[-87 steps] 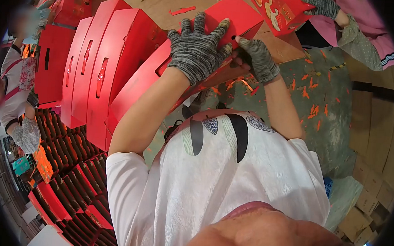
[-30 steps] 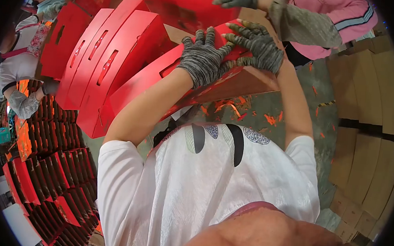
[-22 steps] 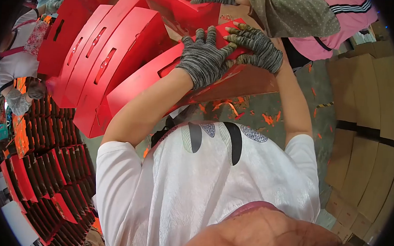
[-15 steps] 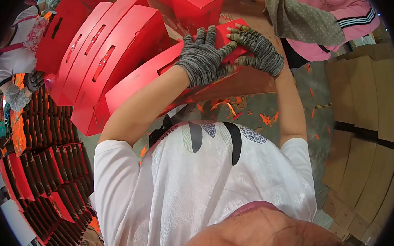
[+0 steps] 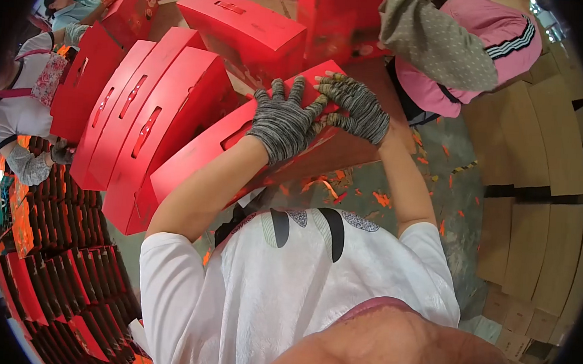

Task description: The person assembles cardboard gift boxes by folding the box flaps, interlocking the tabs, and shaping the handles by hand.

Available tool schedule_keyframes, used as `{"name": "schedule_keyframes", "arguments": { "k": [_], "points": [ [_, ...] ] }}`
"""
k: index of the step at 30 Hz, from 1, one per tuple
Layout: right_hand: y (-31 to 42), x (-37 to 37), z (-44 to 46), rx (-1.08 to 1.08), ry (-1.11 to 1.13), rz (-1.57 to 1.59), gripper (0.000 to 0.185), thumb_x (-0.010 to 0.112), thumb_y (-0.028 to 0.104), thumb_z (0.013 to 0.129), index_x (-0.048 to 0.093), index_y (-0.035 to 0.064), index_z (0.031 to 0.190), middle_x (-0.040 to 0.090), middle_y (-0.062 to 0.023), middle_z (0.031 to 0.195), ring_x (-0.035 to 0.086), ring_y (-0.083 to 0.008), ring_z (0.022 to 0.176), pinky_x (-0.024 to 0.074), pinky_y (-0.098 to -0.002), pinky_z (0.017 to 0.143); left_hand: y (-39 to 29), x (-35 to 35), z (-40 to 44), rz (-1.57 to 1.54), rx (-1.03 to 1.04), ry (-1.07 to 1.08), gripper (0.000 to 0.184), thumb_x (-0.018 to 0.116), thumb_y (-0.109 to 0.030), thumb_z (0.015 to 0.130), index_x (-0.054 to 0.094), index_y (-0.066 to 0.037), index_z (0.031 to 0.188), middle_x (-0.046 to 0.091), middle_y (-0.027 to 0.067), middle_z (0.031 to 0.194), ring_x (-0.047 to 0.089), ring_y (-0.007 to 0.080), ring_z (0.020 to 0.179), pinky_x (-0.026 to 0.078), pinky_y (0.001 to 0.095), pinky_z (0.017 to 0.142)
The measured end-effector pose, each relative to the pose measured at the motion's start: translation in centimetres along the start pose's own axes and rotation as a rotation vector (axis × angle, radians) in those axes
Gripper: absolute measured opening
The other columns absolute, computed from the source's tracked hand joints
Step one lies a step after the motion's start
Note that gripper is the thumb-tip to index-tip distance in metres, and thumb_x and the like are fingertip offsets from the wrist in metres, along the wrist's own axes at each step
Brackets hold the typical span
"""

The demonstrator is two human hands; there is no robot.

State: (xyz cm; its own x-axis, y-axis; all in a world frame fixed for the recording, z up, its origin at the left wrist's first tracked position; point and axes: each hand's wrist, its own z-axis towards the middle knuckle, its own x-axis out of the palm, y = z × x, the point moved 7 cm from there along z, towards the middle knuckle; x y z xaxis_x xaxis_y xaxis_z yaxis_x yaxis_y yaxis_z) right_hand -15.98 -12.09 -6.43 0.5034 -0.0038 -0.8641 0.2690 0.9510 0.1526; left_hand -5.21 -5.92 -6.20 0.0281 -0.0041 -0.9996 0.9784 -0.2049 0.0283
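Both hands wear grey knitted gloves and rest on a long red box [image 5: 207, 147] that lies slantwise before me. My left hand [image 5: 285, 118] lies on its top beside the slot, fingers spread. Near the box's far right end is my right hand [image 5: 356, 109], its fingers apart and flat on the top edge, thumb close to the left hand. Three red boxes with handle slots [image 5: 149, 130] stand side by side to the left. Another red box with a handle [image 5: 248, 22] sits beyond.
A co-worker in pink [image 5: 473, 43] stands at the upper right near more red boxes [image 5: 338, 25]. Other people [image 5: 26, 102] are at the left. Stacked cardboard [image 5: 534, 150] lines the right, and rows of red-edged cartons [image 5: 78, 289] fill the lower left. Orange scraps [image 5: 380, 199] litter the floor.
The view has shifted, so the boxes and hands sit lower in it. Both hands have stayed spread on the box lately; earlier the right was at its edge. Another box now stands near the co-worker.
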Motion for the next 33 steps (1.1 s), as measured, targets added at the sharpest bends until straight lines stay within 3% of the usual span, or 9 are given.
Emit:
{"name": "schedule_keyframes", "arguments": {
  "k": [5, 11, 17, 20, 22, 23, 24, 26, 33],
  "points": [
    [-0.2, 0.2, -0.1, -0.007, -0.013, -0.009, 0.064, 0.064, 0.045, 0.076, 0.051, 0.0106, 0.128, 0.054, -0.0092, 0.127, 0.048, -0.0256, 0.121, 0.0394, -0.0405, 0.099, 0.5, -0.7, -0.3, -0.037, -0.013, 0.009, 0.060, 0.044, -0.054, 0.086, 0.038, -0.026, 0.138, 0.024, 0.0206, 0.146, 0.027, 0.0460, 0.130, 0.024, 0.0623, 0.099],
    [0.1, 0.0, -0.3, 0.006, -0.043, 0.021, 0.060, 0.065, 0.045, 0.077, 0.055, 0.0090, 0.124, 0.055, -0.0091, 0.125, 0.048, -0.0249, 0.121, 0.0381, -0.0383, 0.101, 4.8, -1.4, -5.5, -0.106, -0.041, 0.195, 0.099, 0.053, -0.074, 0.069, 0.024, -0.017, 0.145, 0.021, 0.0313, 0.143, 0.029, 0.0450, 0.131, 0.025, 0.0476, 0.107],
    [0.1, 0.0, -0.5, 0.058, -0.053, -0.154, 0.057, 0.063, 0.044, 0.080, 0.053, 0.0140, 0.128, 0.053, -0.0052, 0.130, 0.046, -0.0219, 0.124, 0.0335, -0.0387, 0.103, 10.6, -1.8, -16.1, -0.167, -0.047, 0.410, 0.103, 0.069, -0.062, 0.065, 0.021, -0.019, 0.145, 0.021, 0.0302, 0.143, 0.027, 0.0441, 0.132, 0.024, 0.0474, 0.109],
    [1.3, -0.9, -0.7, 0.165, 0.019, -0.381, 0.056, 0.062, 0.045, 0.081, 0.053, 0.0153, 0.127, 0.054, -0.0051, 0.129, 0.047, -0.0219, 0.122, 0.0336, -0.0389, 0.102, 11.0, -1.7, -18.9, -0.180, 0.021, 0.149, 0.101, 0.081, -0.041, 0.059, 0.030, -0.014, 0.142, 0.026, 0.0279, 0.142, 0.033, 0.0412, 0.129, 0.027, 0.0463, 0.107],
    [3.2, -1.3, 0.8, 0.229, 0.189, -0.345, 0.054, 0.060, 0.045, 0.082, 0.054, 0.0149, 0.127, 0.054, -0.0057, 0.128, 0.048, -0.0226, 0.121, 0.0335, -0.0391, 0.102, 9.8, -2.7, -19.1, -0.191, 0.178, -0.106, 0.085, 0.076, -0.032, 0.064, 0.040, -0.012, 0.137, 0.034, 0.0245, 0.139, 0.035, 0.0400, 0.128, 0.029, 0.0453, 0.106],
    [3.9, -0.9, 0.8, 0.303, 0.350, -0.325, 0.052, 0.059, 0.044, 0.084, 0.054, 0.0145, 0.126, 0.055, -0.0063, 0.127, 0.048, -0.0232, 0.120, 0.0335, -0.0394, 0.102, 8.9, -3.4, -19.4, -0.163, 0.216, -0.196, 0.062, 0.067, -0.021, 0.074, 0.047, -0.010, 0.132, 0.044, 0.0212, 0.131, 0.043, 0.0372, 0.121, 0.034, 0.0445, 0.102],
    [5.5, -0.6, 1.5, 0.304, 0.356, -0.322, 0.052, 0.059, 0.044, 0.084, 0.054, 0.0145, 0.126, 0.055, -0.0063, 0.127, 0.048, -0.0232, 0.120, 0.0335, -0.0394, 0.102, 8.5, -3.2, -19.4, -0.168, 0.215, -0.192, 0.062, 0.067, -0.021, 0.074, 0.047, -0.010, 0.132, 0.044, 0.0212, 0.131, 0.043, 0.0372, 0.121, 0.034, 0.0445, 0.102],
    [11.6, -0.5, 4.5, 0.044, 0.116, 0.208, 0.048, 0.057, 0.043, 0.085, 0.056, 0.0137, 0.123, 0.056, -0.0076, 0.125, 0.049, -0.0249, 0.118, 0.0340, -0.0401, 0.101, 8.2, -2.6, -19.1, 0.073, 0.195, -0.197, 0.050, 0.059, -0.015, 0.080, 0.049, -0.010, 0.129, 0.050, 0.0190, 0.125, 0.051, 0.0338, 0.113, 0.040, 0.0430, 0.097],
    [14.1, 4.0, 7.1, -0.049, 0.142, 0.195, 0.051, 0.055, 0.048, 0.084, 0.058, 0.0141, 0.122, 0.055, -0.0123, 0.125, 0.049, -0.0276, 0.117, 0.0359, -0.0413, 0.100, 9.3, -3.2, -18.1, 0.074, 0.171, -0.170, 0.042, 0.057, -0.024, 0.084, 0.051, -0.008, 0.123, 0.059, 0.0138, 0.113, 0.060, 0.0277, 0.100, 0.050, 0.0382, 0.079]
  ]
}}
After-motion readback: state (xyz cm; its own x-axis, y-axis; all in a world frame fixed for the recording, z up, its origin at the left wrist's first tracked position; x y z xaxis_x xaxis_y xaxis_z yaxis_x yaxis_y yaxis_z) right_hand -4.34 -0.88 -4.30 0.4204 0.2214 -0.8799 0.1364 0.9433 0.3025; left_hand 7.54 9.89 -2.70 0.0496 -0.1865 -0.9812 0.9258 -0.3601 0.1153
